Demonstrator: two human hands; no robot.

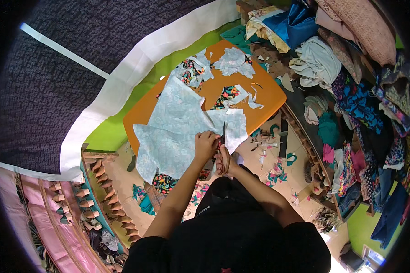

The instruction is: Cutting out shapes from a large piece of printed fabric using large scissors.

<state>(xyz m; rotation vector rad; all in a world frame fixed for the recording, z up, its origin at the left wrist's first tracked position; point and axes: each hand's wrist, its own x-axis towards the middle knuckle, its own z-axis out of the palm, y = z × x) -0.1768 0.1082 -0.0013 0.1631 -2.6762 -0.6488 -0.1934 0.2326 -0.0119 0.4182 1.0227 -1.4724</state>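
Note:
A large pale blue patterned cloth (177, 127) lies spread over a low orange table (264, 93). My left hand (206, 142) presses and pinches the cloth's near edge. My right hand (223, 161) grips a pair of scissors (223, 135), whose blades point away from me into the cloth just right of my left hand. Pieces of bright multicoloured floral fabric (227, 94) and pale offcuts (234, 61) lie further back on the table.
A tall heap of folded fabrics (351, 91) fills the right side. Cloth scraps (275, 173) litter the floor by the table. A dark patterned cloth with a white border (77, 82) lies left, and trimmed pink fabric (45, 214) lower left.

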